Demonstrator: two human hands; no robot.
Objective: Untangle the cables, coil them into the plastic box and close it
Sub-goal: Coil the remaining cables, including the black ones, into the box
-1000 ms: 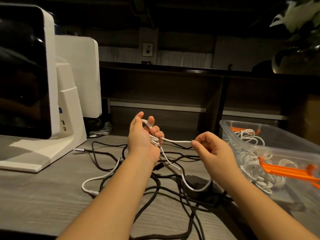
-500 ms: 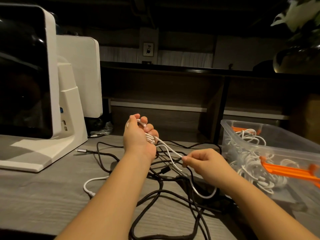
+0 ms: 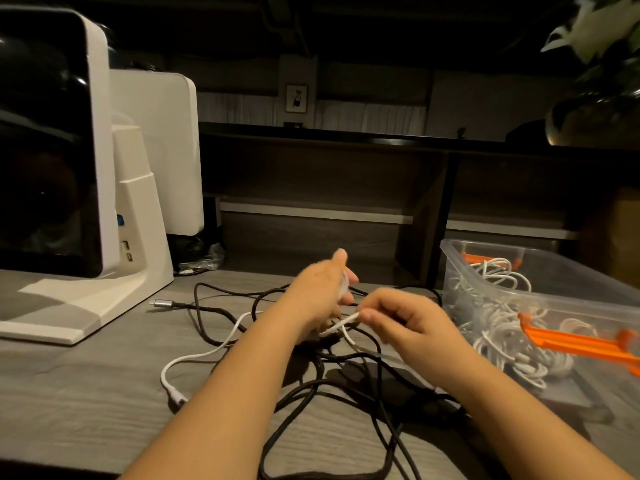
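My left hand (image 3: 320, 294) holds loops of a white cable (image 3: 204, 355) wound around its fingers, above the middle of the desk. My right hand (image 3: 401, 322) pinches the same white cable just beside the left hand, the two hands almost touching. The cable's loose end trails left across the desk to a white plug (image 3: 175, 396). Tangled black cables (image 3: 332, 386) lie under both hands. A clear plastic box (image 3: 540, 289) at the right holds coiled white cables (image 3: 498, 327) and has orange latches (image 3: 581, 344).
A white monitor stand and dark screen (image 3: 69, 168) stand at the left. A silver plug of a black cable (image 3: 164, 303) lies near its base. Dark shelving (image 3: 346, 188) runs behind the desk, and a plant (image 3: 595, 29) sits at the top right.
My left hand has dropped lower and turned, and my right hand moved left and up to meet it, shortening the white cable stretch between them. The loose white end slid on the desk.
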